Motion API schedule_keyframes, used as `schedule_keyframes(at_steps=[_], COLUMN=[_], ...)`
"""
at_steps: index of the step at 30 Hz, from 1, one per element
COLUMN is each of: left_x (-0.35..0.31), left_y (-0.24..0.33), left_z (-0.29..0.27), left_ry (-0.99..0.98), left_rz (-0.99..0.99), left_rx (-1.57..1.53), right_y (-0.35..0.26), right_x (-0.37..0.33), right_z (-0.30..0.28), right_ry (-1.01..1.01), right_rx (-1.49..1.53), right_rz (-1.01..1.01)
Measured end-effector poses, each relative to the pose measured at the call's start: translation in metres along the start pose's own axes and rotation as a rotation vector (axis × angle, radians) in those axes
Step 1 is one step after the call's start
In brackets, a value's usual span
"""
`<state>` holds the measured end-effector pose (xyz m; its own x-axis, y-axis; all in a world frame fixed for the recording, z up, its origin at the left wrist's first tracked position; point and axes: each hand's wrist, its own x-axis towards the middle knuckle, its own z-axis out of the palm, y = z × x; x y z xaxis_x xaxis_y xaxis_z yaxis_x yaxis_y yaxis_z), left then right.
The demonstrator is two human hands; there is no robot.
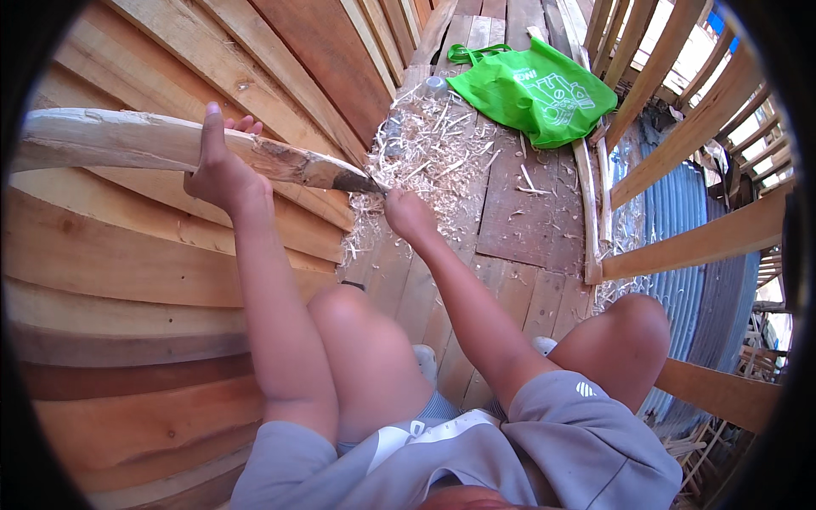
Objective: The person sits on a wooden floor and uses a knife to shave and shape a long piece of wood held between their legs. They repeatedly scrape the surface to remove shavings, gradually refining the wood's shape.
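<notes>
A long, pale, partly shaved length of wood (110, 140) runs from the left rim toward the middle. My left hand (228, 176) grips it, thumb up on the near side and fingertips showing past its far edge. Near the wood's right end, my right hand (410, 214) is closed in a fist round what looks like a knife. Its short dark blade (361, 182) lies against the wood; the handle is hidden in my fist. Curled wood shavings (438, 140) are heaped on the floor just beyond my right hand.
A plank wall (161, 263) stands close on my left. On the plank floor (527, 221) ahead lies a green bag (544, 89), with a small jar-like object (435, 86) beside it. Wooden slats (697, 234) form a railing on the right, with corrugated metal sheets (680, 212) behind it.
</notes>
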<state>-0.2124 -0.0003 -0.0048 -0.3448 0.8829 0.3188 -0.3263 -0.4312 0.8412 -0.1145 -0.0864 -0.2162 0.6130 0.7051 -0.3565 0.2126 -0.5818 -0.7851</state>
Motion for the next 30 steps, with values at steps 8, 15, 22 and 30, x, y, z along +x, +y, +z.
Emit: schedule_keyframes(at_steps=[8,15,22,30], left_x=[-0.008,-0.007,-0.012,-0.001], left_y=[-0.011,-0.007,-0.009,-0.007], left_z=[0.005,0.007,0.014,-0.002], left_ry=[0.010,0.083,0.090,0.092], left_rz=[0.287,0.242,0.250,0.240], left_rx=[0.124,0.134,0.097,0.137], right_y=[-0.035,-0.026,0.008,-0.061], right_x=[-0.013,-0.011,0.018,-0.038], right_z=[-0.010,-0.009,0.011,-0.027], right_ry=[0.008,0.027,0.080,-0.007], right_rx=[0.063,-0.059,0.128,-0.040], right_rz=[-0.126,-0.137,-0.159,-0.176])
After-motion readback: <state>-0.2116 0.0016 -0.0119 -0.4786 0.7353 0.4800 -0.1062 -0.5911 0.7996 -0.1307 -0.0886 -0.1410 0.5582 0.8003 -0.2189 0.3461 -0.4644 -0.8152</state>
